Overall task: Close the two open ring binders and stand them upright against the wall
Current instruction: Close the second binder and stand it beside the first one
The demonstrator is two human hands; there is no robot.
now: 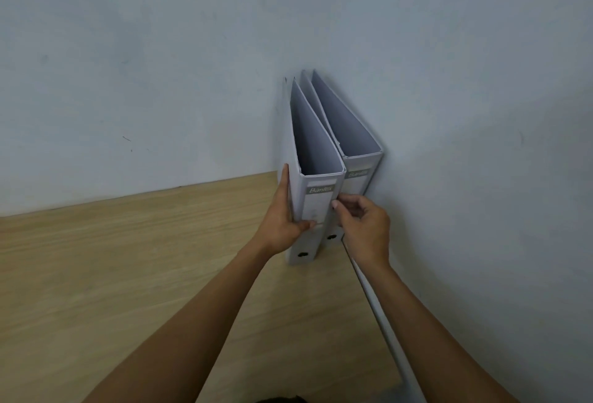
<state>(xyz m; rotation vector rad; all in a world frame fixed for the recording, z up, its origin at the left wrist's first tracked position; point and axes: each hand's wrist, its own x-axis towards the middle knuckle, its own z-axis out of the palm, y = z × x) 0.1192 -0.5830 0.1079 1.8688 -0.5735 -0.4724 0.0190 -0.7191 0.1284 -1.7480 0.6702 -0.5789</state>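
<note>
Two closed white ring binders stand upright side by side in the corner where the walls meet, spines toward me. My left hand (282, 226) grips the left binder (313, 145), palm on its left cover and thumb across the spine. My right hand (362, 226) is curled in front of the right binder (349, 123), fingertips pinching at the right edge of the left binder's spine. The right binder's lower spine is partly hidden behind that hand. It leans against the right wall.
A light wooden tabletop (144, 274) carries the binders. Pale blue-grey walls stand behind (160, 65) and on the right (481, 178). A white strip (382, 322) runs along the table's right edge by the wall.
</note>
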